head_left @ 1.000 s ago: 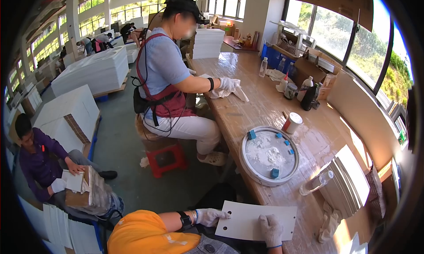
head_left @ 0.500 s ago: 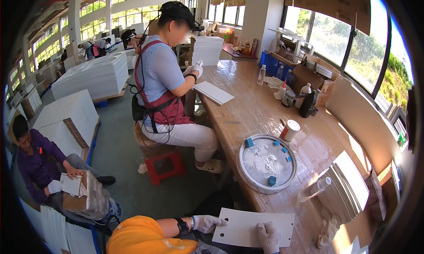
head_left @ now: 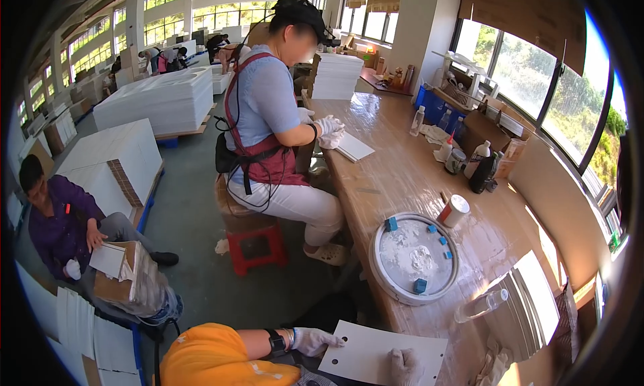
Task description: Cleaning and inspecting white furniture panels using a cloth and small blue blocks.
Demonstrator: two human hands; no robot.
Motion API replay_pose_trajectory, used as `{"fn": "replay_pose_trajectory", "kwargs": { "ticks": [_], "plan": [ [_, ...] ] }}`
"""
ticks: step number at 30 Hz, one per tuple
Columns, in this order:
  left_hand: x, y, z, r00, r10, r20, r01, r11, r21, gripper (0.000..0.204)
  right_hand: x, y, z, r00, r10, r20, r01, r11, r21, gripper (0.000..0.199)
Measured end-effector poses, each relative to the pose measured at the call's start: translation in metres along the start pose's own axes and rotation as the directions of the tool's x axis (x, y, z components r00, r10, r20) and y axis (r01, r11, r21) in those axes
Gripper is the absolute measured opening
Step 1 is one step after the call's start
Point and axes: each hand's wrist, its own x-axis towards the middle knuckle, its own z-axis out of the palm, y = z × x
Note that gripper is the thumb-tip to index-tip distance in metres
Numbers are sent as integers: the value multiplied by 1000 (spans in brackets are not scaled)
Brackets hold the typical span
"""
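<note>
A white rectangular panel (head_left: 372, 351) with a few small dark holes near its ends lies in front of me at the table's near edge. My left hand (head_left: 312, 342), in a pale glove, grips the panel's left end with the thumb on top. On the panel's right half rests my gloved right hand (head_left: 405, 367), its fingers curled closed. Whatever may be under those fingers is hidden. Beyond the panel stands a round, pale tray (head_left: 377, 268) holding white powder (head_left: 421, 258) and several small blue blocks (head_left: 420, 286).
Beside the tray is a white-and-red can (head_left: 453, 211). To the right are a clear bottle (head_left: 481, 305), a stack of white panels (head_left: 530, 305) and a crumpled glove (head_left: 495, 360). One co-worker (head_left: 265, 117) sits at the table's far left; another (head_left: 67, 218) sits at a wrapped carton.
The whole view has shifted slightly. My right hand has slid a little toward the panel's near edge. The co-worker at the table has lowered a hand to their panel.
</note>
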Motion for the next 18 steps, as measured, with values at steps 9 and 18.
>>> {"fn": "replay_pose_trajectory", "kwargs": {
  "ticks": [9, 18],
  "plan": [
    [6, 2, -5, 999, -21, 28, 22, 1000, -19, 43, 8, -15, -8, 994, 104, 36, -108, 989, 104, 30],
    [5, 1, -9, 998, -48, 44, 51, 997, -65, 36, 2, -11, -7, 995, 96, 13, -96, 995, 30, 31]
  ]
}}
